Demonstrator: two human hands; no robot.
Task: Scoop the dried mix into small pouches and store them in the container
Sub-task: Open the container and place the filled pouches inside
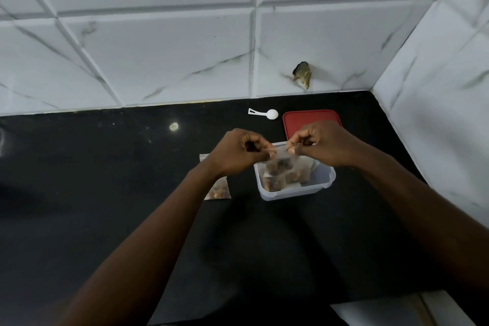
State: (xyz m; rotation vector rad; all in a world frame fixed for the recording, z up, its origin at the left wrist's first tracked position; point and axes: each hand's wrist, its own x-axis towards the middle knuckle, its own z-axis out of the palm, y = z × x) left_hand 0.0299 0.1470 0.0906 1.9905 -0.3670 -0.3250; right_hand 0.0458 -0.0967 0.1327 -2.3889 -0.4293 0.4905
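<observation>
A small clear pouch (280, 163) holding dried mix hangs above the clear plastic container (324, 182). My left hand (235, 152) pinches the pouch's top strip at its left end. The right end of that strip is pinched by my right hand (321, 144). Several filled pouches (291, 178) lie inside the container. Another filled pouch (218, 190) lies flat on the black counter, left of the container and partly under my left wrist.
A white scoop (266, 113) lies near the tiled back wall. The red lid (311, 118) rests behind the container, partly hidden by my right hand. The tiled side wall closes in on the right. A white ledge (397, 309) shows at the bottom right.
</observation>
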